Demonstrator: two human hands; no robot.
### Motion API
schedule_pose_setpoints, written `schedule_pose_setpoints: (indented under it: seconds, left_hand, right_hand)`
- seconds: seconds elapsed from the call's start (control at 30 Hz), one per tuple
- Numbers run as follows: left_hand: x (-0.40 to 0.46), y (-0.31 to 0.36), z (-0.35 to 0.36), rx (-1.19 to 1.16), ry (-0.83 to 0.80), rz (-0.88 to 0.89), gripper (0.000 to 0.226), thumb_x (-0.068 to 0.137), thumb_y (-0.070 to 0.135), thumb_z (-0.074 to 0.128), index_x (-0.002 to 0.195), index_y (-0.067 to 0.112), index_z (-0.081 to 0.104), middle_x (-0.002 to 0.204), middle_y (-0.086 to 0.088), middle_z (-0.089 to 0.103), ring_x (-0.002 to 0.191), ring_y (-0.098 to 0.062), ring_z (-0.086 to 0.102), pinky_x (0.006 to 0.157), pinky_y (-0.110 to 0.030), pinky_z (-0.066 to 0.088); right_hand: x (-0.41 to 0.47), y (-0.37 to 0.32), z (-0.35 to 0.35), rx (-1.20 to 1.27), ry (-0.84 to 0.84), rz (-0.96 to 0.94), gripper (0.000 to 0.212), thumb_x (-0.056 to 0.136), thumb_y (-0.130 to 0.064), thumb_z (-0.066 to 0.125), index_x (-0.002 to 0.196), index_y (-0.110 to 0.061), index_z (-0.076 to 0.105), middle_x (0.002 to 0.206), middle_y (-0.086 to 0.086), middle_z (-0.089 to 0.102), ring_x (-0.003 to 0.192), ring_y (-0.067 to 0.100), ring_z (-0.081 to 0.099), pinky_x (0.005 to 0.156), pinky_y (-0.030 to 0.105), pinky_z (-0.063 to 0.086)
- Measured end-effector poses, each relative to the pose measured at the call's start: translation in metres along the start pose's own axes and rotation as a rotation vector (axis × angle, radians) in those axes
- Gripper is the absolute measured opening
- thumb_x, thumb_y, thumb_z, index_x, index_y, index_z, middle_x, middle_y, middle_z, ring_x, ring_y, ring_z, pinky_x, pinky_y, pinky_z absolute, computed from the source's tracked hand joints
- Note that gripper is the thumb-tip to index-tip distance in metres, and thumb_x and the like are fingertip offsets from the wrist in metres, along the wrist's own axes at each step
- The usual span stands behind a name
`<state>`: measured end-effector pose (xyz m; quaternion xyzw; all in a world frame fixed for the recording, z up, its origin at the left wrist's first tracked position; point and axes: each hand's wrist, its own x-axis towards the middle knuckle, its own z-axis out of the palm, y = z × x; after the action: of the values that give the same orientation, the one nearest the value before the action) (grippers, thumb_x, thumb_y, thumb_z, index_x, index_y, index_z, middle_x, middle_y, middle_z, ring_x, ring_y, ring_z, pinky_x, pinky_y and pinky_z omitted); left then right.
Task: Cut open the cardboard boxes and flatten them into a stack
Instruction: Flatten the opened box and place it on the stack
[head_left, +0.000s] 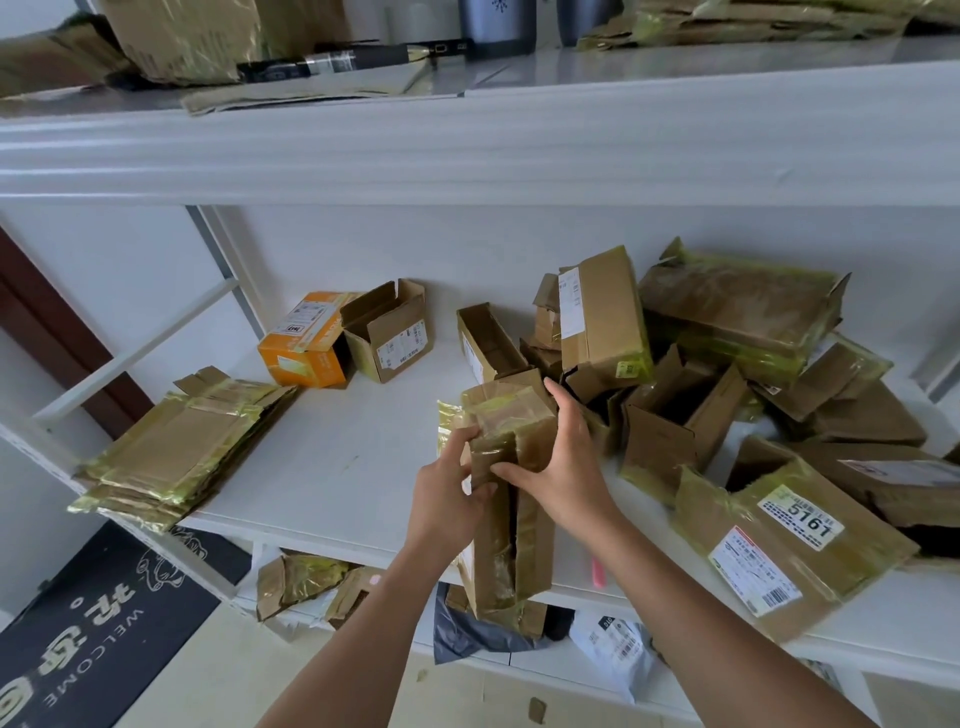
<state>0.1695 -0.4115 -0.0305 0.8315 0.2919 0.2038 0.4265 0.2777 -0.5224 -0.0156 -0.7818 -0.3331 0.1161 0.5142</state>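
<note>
White shelf (332, 457), wide, carrying everything. Right side: heap of opened boxes (737, 364), tumbled against each other. Left edge: flattened stack (176, 457), taped, overhanging the shelf corner. Behind it, orange box (306, 348) beside an open brown box (389, 332). Centre front: long taped box (514, 509), held upright over the shelf edge. Left hand (447, 488) fingers curled, pinching its upper flap; right hand (561, 467) fingers wrapped round its top right side.
</note>
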Motion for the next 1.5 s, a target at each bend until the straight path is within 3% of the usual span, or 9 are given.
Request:
schedule_pose_setpoints:
  seconds: [0.1, 0.27, 0.6, 0.8, 0.93, 1.03, 1.13, 1.37, 1.5]
  left_hand:
    - [0.001, -0.002, -0.002, -0.017, 0.0, -0.009, 0.061, 0.086, -0.002, 0.068, 0.132, 0.032, 0.047, 0.095, 0.019, 0.067, 0.114, -0.019, 0.066, 0.087, -0.046, 0.058]
    - [0.001, -0.003, -0.007, -0.04, 0.004, -0.012, 0.059, 0.086, -0.001, 0.07, 0.124, 0.037, 0.046, 0.094, 0.025, 0.066, 0.112, -0.018, 0.067, 0.087, -0.043, 0.058]
    - [0.006, -0.006, -0.004, -0.028, -0.027, -0.034, 0.06, 0.085, 0.001, 0.072, 0.129, 0.032, 0.047, 0.098, 0.013, 0.07, 0.106, -0.015, 0.068, 0.086, -0.042, 0.058]
    - [0.012, -0.009, -0.014, -0.05, -0.023, -0.051, 0.058, 0.086, 0.004, 0.072, 0.131, 0.03, 0.046, 0.097, 0.007, 0.072, 0.095, -0.021, 0.071, 0.057, -0.016, 0.049]
    - [0.014, -0.006, -0.012, -0.051, -0.039, -0.048, 0.061, 0.086, 0.003, 0.072, 0.134, 0.03, 0.046, 0.095, 0.009, 0.07, 0.101, -0.022, 0.07, 0.069, -0.029, 0.058]
    - [0.017, -0.007, -0.014, -0.083, -0.029, -0.074, 0.064, 0.084, 0.005, 0.075, 0.135, 0.032, 0.046, 0.091, 0.011, 0.067, 0.099, -0.022, 0.069, 0.066, -0.03, 0.058]
    - [0.023, -0.01, -0.017, -0.136, -0.019, -0.125, 0.066, 0.085, 0.006, 0.074, 0.131, 0.042, 0.044, 0.1, 0.003, 0.069, 0.104, -0.024, 0.068, 0.072, -0.043, 0.061]
    - [0.0, -0.029, -0.005, -0.288, -0.158, -0.42, 0.083, 0.082, 0.017, 0.08, 0.147, 0.042, 0.035, 0.102, -0.007, 0.069, 0.086, -0.022, 0.07, 0.056, -0.035, 0.06]
    - [-0.013, -0.029, 0.006, -0.19, -0.142, -0.406, 0.048, 0.093, 0.025, 0.067, 0.137, 0.028, 0.048, 0.097, -0.007, 0.072, 0.072, -0.024, 0.073, 0.053, -0.038, 0.06]
  right_hand:
    - [0.007, -0.004, 0.002, -0.071, 0.052, -0.06, 0.099, 0.074, -0.025, 0.086, 0.149, -0.032, 0.023, 0.151, 0.001, 0.036, 0.137, 0.015, 0.037, 0.101, 0.018, 0.032]
    - [0.01, 0.001, -0.005, 0.015, -0.016, -0.005, 0.098, 0.074, -0.02, 0.084, 0.146, -0.04, 0.021, 0.139, -0.001, 0.049, 0.127, 0.017, 0.049, 0.106, 0.038, 0.046]
    - [0.009, 0.005, -0.021, 0.086, -0.092, 0.133, 0.089, 0.076, -0.015, 0.083, 0.146, -0.028, 0.029, 0.124, -0.009, 0.052, 0.094, -0.003, 0.055, 0.062, -0.003, 0.04]
    - [0.004, 0.013, -0.025, 0.167, -0.167, 0.169, 0.051, 0.078, -0.011, 0.078, 0.114, -0.038, 0.054, 0.117, -0.013, 0.066, 0.108, 0.002, 0.063, 0.1, 0.028, 0.052]
    - [-0.003, 0.009, -0.025, 0.202, -0.197, 0.181, 0.059, 0.079, -0.027, 0.082, 0.126, -0.034, 0.048, 0.119, -0.028, 0.053, 0.116, -0.004, 0.054, 0.086, 0.006, 0.045]
    - [-0.017, 0.019, -0.012, 0.105, -0.258, 0.22, 0.081, 0.074, -0.044, 0.083, 0.14, -0.027, 0.038, 0.128, -0.021, 0.051, 0.122, 0.003, 0.047, 0.103, 0.023, 0.041]
    - [-0.04, 0.037, 0.004, 0.054, -0.326, 0.248, 0.068, 0.079, -0.033, 0.081, 0.133, -0.026, 0.041, 0.114, -0.019, 0.059, 0.114, 0.001, 0.053, 0.095, 0.006, 0.042]
    - [-0.042, 0.057, 0.016, 0.081, -0.173, 0.216, 0.039, 0.098, -0.009, 0.058, 0.133, -0.025, 0.055, 0.125, -0.01, 0.065, 0.12, 0.009, 0.06, 0.102, 0.04, 0.051]
    - [-0.037, 0.05, 0.016, 0.004, -0.185, 0.223, 0.037, 0.099, -0.016, 0.058, 0.134, -0.024, 0.056, 0.121, -0.01, 0.067, 0.118, 0.01, 0.061, 0.101, 0.01, 0.041]
